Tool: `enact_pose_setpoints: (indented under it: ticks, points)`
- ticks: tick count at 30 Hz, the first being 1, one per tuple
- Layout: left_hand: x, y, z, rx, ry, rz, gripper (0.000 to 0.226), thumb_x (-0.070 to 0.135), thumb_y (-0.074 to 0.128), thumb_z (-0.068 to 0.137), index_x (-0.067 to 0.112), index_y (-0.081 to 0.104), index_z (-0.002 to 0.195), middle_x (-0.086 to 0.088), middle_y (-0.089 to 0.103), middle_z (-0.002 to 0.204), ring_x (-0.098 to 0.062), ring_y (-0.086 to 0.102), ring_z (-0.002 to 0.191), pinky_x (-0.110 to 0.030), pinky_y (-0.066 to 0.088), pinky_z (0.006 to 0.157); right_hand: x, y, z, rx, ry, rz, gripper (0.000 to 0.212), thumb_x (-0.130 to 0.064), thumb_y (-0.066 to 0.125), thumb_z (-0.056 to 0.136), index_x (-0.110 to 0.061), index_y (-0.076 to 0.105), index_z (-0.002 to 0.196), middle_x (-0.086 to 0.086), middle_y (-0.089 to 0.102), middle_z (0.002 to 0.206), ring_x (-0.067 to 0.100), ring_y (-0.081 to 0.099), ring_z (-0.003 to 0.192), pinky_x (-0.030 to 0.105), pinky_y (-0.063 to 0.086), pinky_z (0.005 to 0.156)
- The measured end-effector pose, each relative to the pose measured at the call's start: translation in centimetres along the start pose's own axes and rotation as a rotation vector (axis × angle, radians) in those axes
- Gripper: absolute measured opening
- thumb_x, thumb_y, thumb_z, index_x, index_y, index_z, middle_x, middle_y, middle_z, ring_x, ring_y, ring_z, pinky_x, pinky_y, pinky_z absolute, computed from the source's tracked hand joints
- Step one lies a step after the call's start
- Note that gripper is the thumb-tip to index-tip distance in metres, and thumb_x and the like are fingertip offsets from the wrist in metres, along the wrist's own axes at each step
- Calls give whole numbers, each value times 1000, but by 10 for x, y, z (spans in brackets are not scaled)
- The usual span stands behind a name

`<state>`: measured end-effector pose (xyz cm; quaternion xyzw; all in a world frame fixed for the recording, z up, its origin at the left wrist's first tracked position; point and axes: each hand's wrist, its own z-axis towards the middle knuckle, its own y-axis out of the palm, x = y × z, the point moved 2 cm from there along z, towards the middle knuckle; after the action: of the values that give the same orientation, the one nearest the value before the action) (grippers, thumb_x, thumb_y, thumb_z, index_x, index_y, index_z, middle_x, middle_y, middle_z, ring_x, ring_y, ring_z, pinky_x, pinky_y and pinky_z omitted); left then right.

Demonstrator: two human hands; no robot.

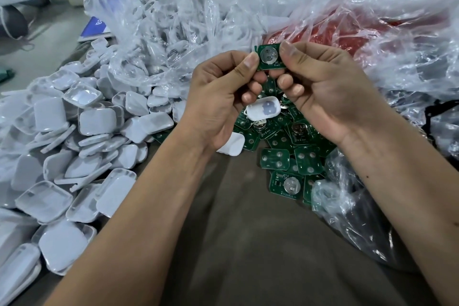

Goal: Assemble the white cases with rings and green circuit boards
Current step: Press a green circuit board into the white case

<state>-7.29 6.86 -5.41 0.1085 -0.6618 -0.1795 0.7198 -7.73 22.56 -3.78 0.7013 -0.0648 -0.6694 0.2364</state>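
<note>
Both hands hold one green circuit board (269, 56) with a round silver battery clip, raised above the table. My left hand (218, 97) pinches its left edge with the thumb. My right hand (320, 89) pinches its right edge. Below the hands lies a pile of green circuit boards (290, 151), and a white case half with a ring loop (264, 108) rests on top of it. A big heap of white case halves (74, 136) covers the left side of the table.
A clear plastic bag of white ring parts (154, 20) stands behind the heap. More crumpled clear bags (360, 20), one over something red, fill the back right. Another plastic bag (352, 206) lies at the right front. Bare grey cloth (243, 231) lies between my forearms.
</note>
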Motion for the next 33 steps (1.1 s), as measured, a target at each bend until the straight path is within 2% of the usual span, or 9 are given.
enact_pose_setpoints:
  ticks: [17,21,26,29,33]
  points:
    - [-1,6,-2,86,-15,22,25,1,58,100,6,63,76,-11,59,68,-11,51,53,-14,41,45,1,-2,2,19,-7,-18,14,-20,67,86,-6,70,87,9,69,75,6,57,56,12,46,48]
    - [0,6,-2,84,-2,42,23,2,58,100,5,61,78,-9,59,67,-12,48,54,-14,39,45,2,-4,2,23,-11,-23,13,-15,63,97,-5,69,90,8,70,75,6,58,56,12,46,48]
    - [0,9,-3,92,11,50,22,2,57,101,3,62,80,-8,60,66,-12,49,54,-15,38,45,1,-2,1,21,-31,-10,15,-19,66,90,-4,69,92,7,69,73,6,57,56,12,46,48]
    - [-1,10,-2,120,46,161,25,7,55,104,4,63,80,-5,60,66,-12,49,52,-18,38,45,1,-1,1,92,-93,-112,14,-13,65,98,-5,69,87,6,69,69,8,58,53,14,45,46]
    - [-1,10,0,188,110,295,30,16,52,107,10,59,78,-2,56,61,-12,47,46,-21,33,42,5,2,1,131,-105,-236,20,-12,67,99,-6,65,80,6,64,63,12,53,45,19,38,38]
